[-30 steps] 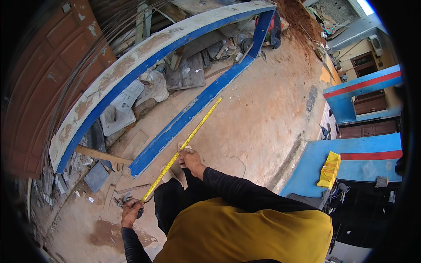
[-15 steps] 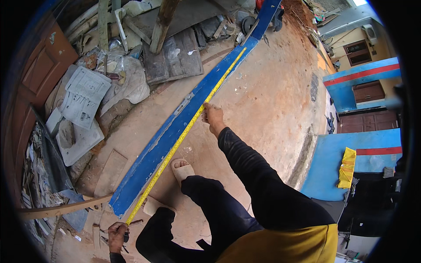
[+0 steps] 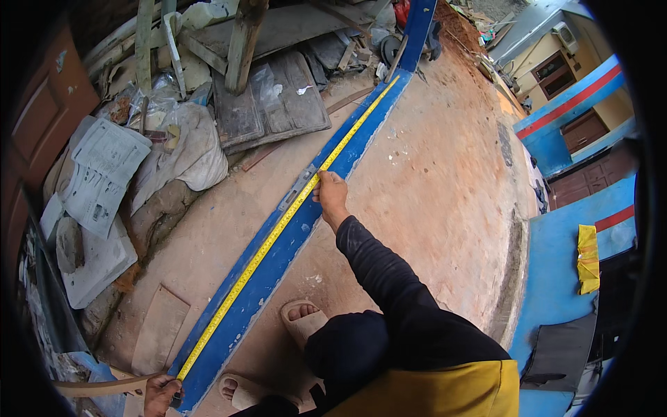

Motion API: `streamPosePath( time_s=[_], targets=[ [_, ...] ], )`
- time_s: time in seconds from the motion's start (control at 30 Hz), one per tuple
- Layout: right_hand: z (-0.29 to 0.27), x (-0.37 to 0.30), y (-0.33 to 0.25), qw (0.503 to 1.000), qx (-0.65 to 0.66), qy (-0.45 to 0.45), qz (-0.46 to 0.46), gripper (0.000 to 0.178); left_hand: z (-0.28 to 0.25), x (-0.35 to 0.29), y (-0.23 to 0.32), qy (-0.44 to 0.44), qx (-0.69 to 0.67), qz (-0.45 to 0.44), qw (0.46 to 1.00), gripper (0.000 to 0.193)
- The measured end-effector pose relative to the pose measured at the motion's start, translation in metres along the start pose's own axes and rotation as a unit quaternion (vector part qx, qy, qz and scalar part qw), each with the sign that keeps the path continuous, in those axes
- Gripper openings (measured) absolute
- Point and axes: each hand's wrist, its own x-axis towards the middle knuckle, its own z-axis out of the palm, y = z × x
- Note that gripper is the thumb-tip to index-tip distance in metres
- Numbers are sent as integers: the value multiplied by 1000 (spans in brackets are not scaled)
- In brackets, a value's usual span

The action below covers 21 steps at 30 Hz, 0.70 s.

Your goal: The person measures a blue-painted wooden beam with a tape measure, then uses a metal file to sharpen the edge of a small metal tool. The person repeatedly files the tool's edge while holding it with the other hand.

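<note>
Floor (image 3: 431, 174): reddish-tan, worn, spreading from centre out to 2 o'clock.

Wall (image 3: 545, 285): light blue with a red band, between 3 and 4 o'clock.

Blue beam (image 3: 278, 267): long, flat-faced, edges chipped; running from 1 o'clock through near centre to between 7 and 8, where its lower end lies.

Door (image 3: 50, 104): brown, panelled, near 10 o'clock.

Sleeve (image 3: 399, 278): dark, crossing from 5 o'clock to near centre.

Dark boards (image 3: 302, 104): weathered, lying flat at 11 o'clock, scraps of plastic on top.

Sack (image 3: 191, 156): whitish, crumpled, near 10 o'clock.

Printed sheet (image 3: 104, 170): pale, creased, at 9 o'clock, beside the sack.

Tan board (image 3: 160, 326): loose on the ground at 8 o'clock, just beside the beam.

Tape measure (image 3: 243, 278): yellow blade drawn out along the beam's blue face, tip at 1 o'clock, opposite end between 7 and 8.

Sandals (image 3: 306, 321): tan pair, worn, toes showing, between 6 and 7 o'clock.

Right hand (image 3: 332, 196): near centre; thumb and forefinger pinching the blade's edge.

Left hand (image 3: 160, 396): between 7 and 8 o'clock; fingers closed on the tape's near end.

Tape case (image 3: 177, 401): dark, mostly hidden by that hand.
</note>
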Motion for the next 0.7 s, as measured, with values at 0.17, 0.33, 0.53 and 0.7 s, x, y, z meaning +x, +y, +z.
streamPosePath(
  time_s=[0.17,0.33,0.53,0.7],
  targets=[
    [-25,87,-16,996,-5,87,-18,25,-36,-32,-50,-26,21,-26,999,31],
    [-30,127,-10,991,15,132,-21,25,6,-16,-34,-30,25,4,999,31],
    [-21,120,10,996,-40,81,-3,21,60,32,-8,13,-5,21,1000,15],
    [-13,109,22,998,10,66,-15,25,84,55,-6,9,-13,69,998,16]
  ],
)
